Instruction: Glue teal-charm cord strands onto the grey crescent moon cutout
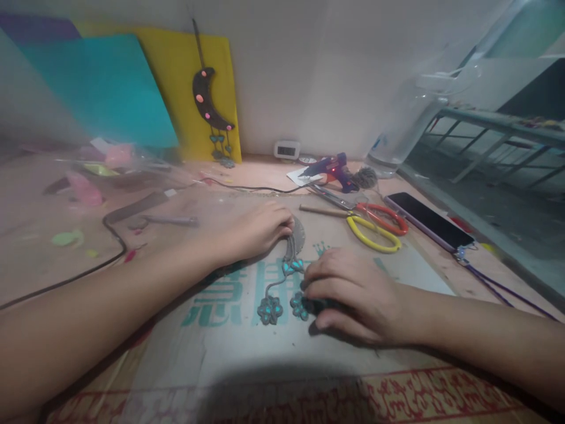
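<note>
A grey crescent moon pendant lies on the printed board, with cords running down from it. My left hand is closed on its left edge, fingertips pressed together. Small hearts with turquoise centres hang below the crescent. One cord ends in a grey flower charm with turquoise petals. My right hand rests on the board at the right, fingers loosely curved and thumb apart. Its fingertips are beside a second flower charm; whether they touch it I cannot tell. The part beneath the palm is hidden.
Scissors with red and yellow handles, a purple glue gun and a phone lie beyond my right hand. A similar crescent hanging is against a yellow sheet. A black cable crosses the left side.
</note>
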{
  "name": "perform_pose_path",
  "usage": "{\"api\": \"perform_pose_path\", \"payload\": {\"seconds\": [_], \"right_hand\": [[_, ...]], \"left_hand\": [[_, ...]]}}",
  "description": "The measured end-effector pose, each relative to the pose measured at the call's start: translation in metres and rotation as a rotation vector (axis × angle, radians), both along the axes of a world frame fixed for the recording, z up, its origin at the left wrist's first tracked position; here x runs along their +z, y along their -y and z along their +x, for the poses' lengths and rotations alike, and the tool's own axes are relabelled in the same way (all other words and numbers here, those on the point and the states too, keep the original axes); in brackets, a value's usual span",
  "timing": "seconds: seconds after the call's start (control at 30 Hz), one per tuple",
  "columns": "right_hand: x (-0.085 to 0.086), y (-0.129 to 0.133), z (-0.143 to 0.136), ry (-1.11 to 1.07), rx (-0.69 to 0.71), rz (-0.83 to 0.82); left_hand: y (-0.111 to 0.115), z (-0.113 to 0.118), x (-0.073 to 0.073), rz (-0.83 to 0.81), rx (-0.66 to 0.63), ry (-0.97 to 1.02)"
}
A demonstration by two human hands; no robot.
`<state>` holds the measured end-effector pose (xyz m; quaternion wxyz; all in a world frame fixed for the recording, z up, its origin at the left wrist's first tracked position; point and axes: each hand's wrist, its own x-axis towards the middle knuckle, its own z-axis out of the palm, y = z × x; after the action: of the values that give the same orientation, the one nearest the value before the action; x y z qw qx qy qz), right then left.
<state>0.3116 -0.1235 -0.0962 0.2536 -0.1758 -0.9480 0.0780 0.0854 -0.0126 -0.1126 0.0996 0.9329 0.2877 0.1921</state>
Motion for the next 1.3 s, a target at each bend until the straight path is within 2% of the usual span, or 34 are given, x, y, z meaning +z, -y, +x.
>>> {"api": "perform_pose_path", "payload": {"seconds": [0.1, 0.17, 0.37, 0.53, 0.93, 1.13, 1.3], "right_hand": [[-0.001, -0.004, 0.004, -0.045, -0.134, -0.009], [-0.002, -0.007, 0.006, -0.023, -0.16, -0.013], [-0.002, -0.005, 0.004, 0.117, -0.04, 0.027], [0.0, -0.004, 0.001, 0.136, 0.042, -0.006], [0.0, -0.005, -0.001, 0.118, 0.082, -0.013], [0.0, -0.005, -0.002, 0.121, 0.098, 0.004], [0.001, -0.006, -0.003, 0.115, 0.102, -0.002]], "left_hand": [[0.0, 0.0, -0.001, 0.011, 0.0, 0.0], [0.0, 0.0, -0.001, 0.017, -0.004, -0.005], [-0.001, -0.002, -0.004, 0.041, -0.007, -0.005], [-0.002, -0.003, -0.005, 0.053, -0.011, 0.001], [-0.003, 0.001, -0.007, 0.112, 0.001, -0.033], [-0.004, 0.005, 0.003, 0.115, 0.0, -0.114], [-0.008, 0.005, 0.013, 0.037, 0.0, -0.096]]}}
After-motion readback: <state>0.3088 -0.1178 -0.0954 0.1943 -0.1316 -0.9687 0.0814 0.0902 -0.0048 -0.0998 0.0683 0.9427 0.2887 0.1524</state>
